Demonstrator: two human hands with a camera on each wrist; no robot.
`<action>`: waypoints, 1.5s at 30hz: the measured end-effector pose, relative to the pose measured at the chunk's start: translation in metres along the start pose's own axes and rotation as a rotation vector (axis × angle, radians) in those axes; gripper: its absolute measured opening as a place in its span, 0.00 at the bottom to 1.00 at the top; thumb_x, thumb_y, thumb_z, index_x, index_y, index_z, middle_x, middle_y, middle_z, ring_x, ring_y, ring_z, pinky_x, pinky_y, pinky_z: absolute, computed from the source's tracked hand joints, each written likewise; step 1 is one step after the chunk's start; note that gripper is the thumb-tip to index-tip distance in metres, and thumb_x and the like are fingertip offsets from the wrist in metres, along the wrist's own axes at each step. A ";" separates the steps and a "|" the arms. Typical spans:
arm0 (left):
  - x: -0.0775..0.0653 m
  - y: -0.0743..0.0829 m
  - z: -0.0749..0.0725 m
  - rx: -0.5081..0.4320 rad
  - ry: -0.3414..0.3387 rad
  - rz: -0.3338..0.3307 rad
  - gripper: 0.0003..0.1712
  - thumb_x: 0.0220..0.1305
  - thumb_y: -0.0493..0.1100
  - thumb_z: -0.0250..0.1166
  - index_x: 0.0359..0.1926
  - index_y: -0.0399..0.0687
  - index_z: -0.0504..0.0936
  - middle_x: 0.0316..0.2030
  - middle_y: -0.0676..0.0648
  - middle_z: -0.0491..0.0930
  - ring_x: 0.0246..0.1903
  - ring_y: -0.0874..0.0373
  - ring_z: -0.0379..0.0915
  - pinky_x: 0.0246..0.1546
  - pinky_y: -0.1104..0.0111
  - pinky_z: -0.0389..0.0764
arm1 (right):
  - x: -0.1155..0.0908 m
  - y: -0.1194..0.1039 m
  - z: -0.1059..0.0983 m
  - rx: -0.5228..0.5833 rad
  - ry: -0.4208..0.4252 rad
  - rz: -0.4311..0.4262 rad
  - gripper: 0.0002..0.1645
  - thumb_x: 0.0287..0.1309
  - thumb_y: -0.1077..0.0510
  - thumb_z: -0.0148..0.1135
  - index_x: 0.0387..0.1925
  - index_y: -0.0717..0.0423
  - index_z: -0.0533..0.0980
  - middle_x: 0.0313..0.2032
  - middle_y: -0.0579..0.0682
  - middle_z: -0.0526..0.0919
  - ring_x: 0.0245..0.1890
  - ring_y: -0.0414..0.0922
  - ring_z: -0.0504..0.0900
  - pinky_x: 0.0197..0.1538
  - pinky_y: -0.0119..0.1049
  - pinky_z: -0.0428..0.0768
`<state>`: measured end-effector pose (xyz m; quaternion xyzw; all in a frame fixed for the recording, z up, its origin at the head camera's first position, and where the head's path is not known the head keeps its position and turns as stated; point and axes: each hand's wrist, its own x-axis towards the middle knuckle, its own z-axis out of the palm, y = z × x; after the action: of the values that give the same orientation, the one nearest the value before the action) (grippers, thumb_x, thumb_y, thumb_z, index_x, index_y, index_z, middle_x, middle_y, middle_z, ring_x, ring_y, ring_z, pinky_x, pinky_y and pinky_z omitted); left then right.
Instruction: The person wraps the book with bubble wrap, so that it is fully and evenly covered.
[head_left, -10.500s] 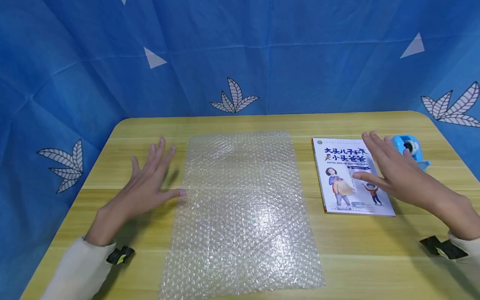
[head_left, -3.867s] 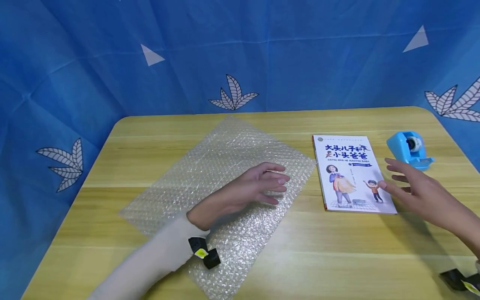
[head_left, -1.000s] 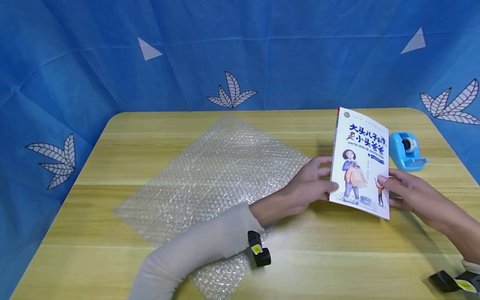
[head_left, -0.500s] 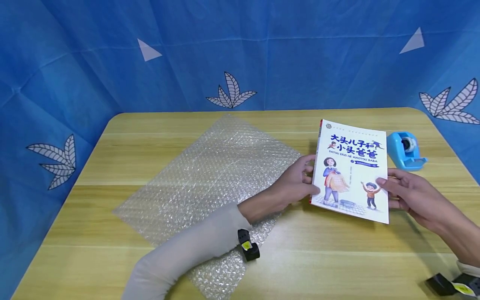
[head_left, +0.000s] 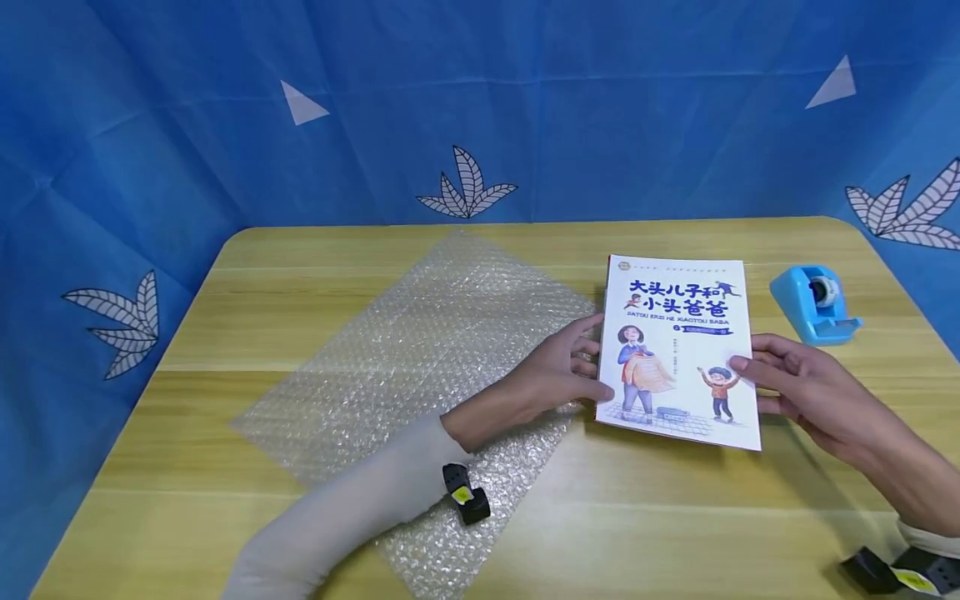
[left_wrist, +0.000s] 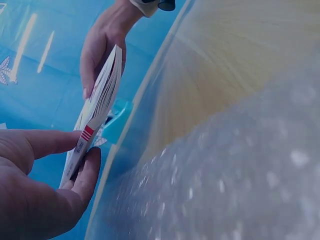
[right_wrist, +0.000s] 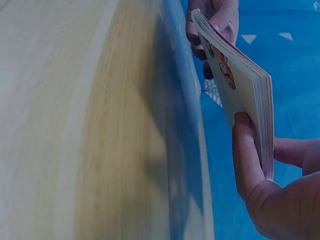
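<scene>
A white paperback book with a cartoon cover is held up off the table between both hands, cover facing the head camera. My left hand pinches its spine side, thumb on the cover and fingers behind, as the left wrist view also shows at the spine. The opposite edge is gripped by my right hand, thumb on the cover; in the right wrist view its fingers lie against the back cover. A sheet of bubble wrap lies flat and diagonal on the table, partly under my left forearm.
A blue tape dispenser with a roll of tape stands on the table to the right, beyond my right hand. The wooden table ends at its far edge before a blue patterned cloth.
The bubble wrap was turned from straight to diagonal earlier. Both hands have since lifted the book from the right side of the table and moved it left, towards the bubble wrap.
</scene>
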<state>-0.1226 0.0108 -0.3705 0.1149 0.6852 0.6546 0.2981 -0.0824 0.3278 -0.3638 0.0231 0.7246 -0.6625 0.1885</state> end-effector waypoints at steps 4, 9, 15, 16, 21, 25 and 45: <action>-0.008 -0.001 -0.010 0.000 0.001 0.001 0.59 0.53 0.20 0.73 0.82 0.49 0.57 0.60 0.43 0.77 0.47 0.56 0.81 0.47 0.65 0.86 | 0.003 -0.002 0.007 0.021 -0.016 -0.015 0.15 0.79 0.62 0.52 0.62 0.53 0.66 0.47 0.43 0.86 0.44 0.43 0.89 0.42 0.40 0.89; -0.020 -0.002 -0.023 0.026 0.019 -0.006 0.58 0.52 0.20 0.74 0.81 0.50 0.59 0.61 0.44 0.74 0.49 0.55 0.81 0.48 0.66 0.85 | 0.007 -0.006 0.017 -0.018 -0.044 -0.013 0.21 0.80 0.60 0.50 0.68 0.59 0.62 0.49 0.41 0.86 0.44 0.44 0.89 0.43 0.41 0.89; -0.030 -0.007 -0.033 0.043 0.053 0.000 0.59 0.50 0.21 0.75 0.81 0.51 0.60 0.60 0.45 0.75 0.50 0.55 0.81 0.50 0.65 0.84 | 0.011 -0.011 0.031 -0.116 -0.085 -0.015 0.34 0.81 0.60 0.49 0.75 0.73 0.50 0.52 0.42 0.83 0.47 0.43 0.87 0.46 0.42 0.88; -0.031 -0.008 -0.035 0.044 0.057 -0.003 0.60 0.50 0.21 0.75 0.81 0.51 0.60 0.60 0.46 0.75 0.50 0.55 0.81 0.50 0.65 0.84 | 0.011 -0.012 0.033 -0.128 -0.091 -0.017 0.35 0.81 0.59 0.49 0.75 0.73 0.49 0.52 0.43 0.82 0.47 0.42 0.87 0.46 0.42 0.88; -0.041 -0.011 -0.042 0.043 0.072 -0.007 0.60 0.51 0.23 0.75 0.81 0.52 0.58 0.60 0.46 0.75 0.51 0.54 0.80 0.51 0.63 0.84 | 0.013 -0.017 0.044 -0.141 -0.116 -0.009 0.35 0.80 0.59 0.50 0.77 0.71 0.50 0.54 0.48 0.81 0.48 0.44 0.87 0.48 0.42 0.88; -0.050 -0.014 -0.051 0.054 0.093 0.021 0.55 0.56 0.26 0.74 0.81 0.48 0.59 0.60 0.43 0.76 0.51 0.53 0.81 0.52 0.63 0.83 | 0.017 -0.019 0.055 -0.113 -0.142 -0.019 0.35 0.80 0.59 0.51 0.76 0.71 0.52 0.55 0.52 0.81 0.49 0.45 0.86 0.49 0.43 0.88; -0.102 -0.021 -0.104 0.128 0.182 0.050 0.46 0.62 0.26 0.69 0.79 0.39 0.60 0.60 0.35 0.76 0.51 0.48 0.80 0.49 0.66 0.83 | 0.037 -0.030 0.127 -0.058 -0.203 -0.047 0.33 0.77 0.60 0.55 0.74 0.73 0.59 0.58 0.65 0.72 0.51 0.44 0.80 0.50 0.40 0.87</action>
<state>-0.0947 -0.1333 -0.3677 0.0909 0.7468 0.6244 0.2104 -0.0946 0.1935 -0.3525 -0.0667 0.7210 -0.6444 0.2459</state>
